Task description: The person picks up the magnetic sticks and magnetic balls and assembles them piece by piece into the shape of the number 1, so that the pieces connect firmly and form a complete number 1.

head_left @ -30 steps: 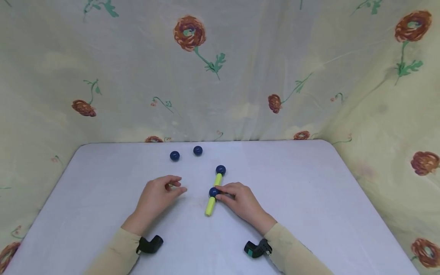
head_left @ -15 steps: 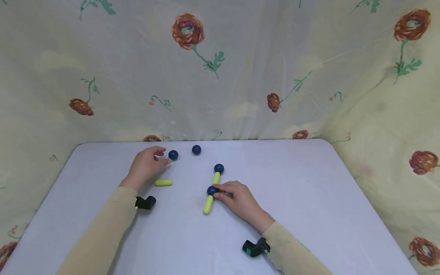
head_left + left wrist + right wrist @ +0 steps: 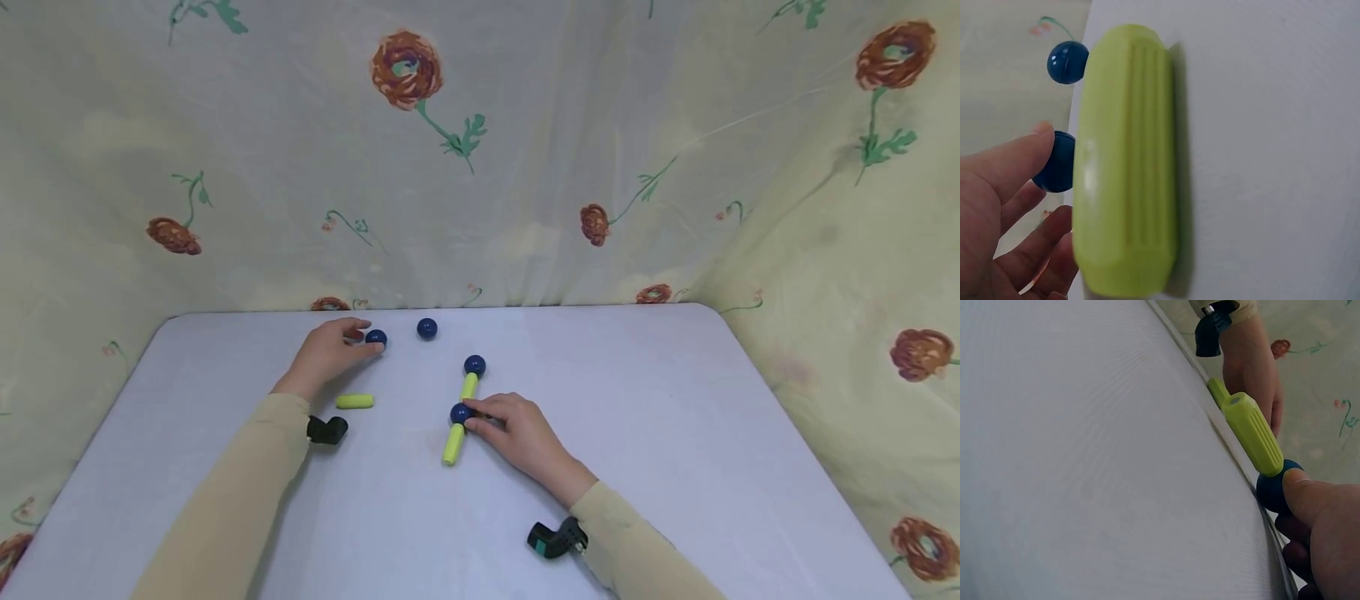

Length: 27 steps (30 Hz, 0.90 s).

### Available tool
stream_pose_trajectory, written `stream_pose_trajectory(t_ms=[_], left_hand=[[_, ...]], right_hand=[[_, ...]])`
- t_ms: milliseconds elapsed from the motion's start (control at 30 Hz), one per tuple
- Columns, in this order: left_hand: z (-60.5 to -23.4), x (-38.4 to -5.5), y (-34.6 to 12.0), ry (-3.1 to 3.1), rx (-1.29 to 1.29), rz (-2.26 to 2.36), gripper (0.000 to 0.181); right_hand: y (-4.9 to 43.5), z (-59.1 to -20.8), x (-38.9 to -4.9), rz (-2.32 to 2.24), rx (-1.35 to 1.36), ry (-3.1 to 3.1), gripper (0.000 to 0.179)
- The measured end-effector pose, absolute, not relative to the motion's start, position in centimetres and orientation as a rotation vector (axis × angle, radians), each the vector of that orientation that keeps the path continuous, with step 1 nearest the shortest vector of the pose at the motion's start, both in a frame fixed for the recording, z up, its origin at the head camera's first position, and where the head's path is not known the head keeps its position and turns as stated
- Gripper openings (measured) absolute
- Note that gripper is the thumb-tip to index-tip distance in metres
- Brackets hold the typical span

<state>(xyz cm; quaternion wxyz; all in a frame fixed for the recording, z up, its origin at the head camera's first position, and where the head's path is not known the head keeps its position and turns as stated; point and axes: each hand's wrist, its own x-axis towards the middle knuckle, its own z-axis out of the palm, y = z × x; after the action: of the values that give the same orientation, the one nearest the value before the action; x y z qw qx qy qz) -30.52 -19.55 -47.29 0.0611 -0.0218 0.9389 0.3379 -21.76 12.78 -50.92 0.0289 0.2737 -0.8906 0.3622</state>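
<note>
At the back left, my left hand (image 3: 326, 357) has its thumb and fingers around a dark blue ball (image 3: 377, 337) on the table. The thumb overlaps the ball's edge in the left wrist view. My right hand (image 3: 531, 437) pinches another blue ball (image 3: 460, 413) between thumb and fingertips. This ball joins two yellow-green sticks in a line: the near stick (image 3: 452, 446) points toward me, while the far stick (image 3: 469, 386) ends in a further blue ball (image 3: 475, 365). In the right wrist view, a small grey spot marks the near stick's free end.
One loose yellow-green stick (image 3: 355, 401) lies sideways just in front of my left hand. A loose blue ball (image 3: 427, 328) sits near the back edge of the white table (image 3: 637, 400). Flower-printed cloth (image 3: 517, 167) hangs behind and beside it.
My left hand has moved away toward the back left and come round the blue ball there. The loose stick, unseen a second ago, now shows on the table. My right hand keeps its hold.
</note>
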Motion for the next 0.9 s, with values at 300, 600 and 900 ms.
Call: stream_pose_trajectory(t_ms=[300,600,900], left_hand=[[-47.4,-30.6,-19.3,2.875,0.01,1.007,0.047],[-46.8,-29.1,-19.1,2.935,0.026,1.048,0.047],[-45.8,-25.7,-18.4,2.862,0.003,1.217,0.047]], right_hand=[[12.8,-50.9,-22.2,1.123,0.841,-2.769,0.035],[12.7,-51.2,-22.4,1.141,0.866,-2.734,0.035],[12.8,-51.2,-22.4,1.139,0.844,-2.746,0.034]])
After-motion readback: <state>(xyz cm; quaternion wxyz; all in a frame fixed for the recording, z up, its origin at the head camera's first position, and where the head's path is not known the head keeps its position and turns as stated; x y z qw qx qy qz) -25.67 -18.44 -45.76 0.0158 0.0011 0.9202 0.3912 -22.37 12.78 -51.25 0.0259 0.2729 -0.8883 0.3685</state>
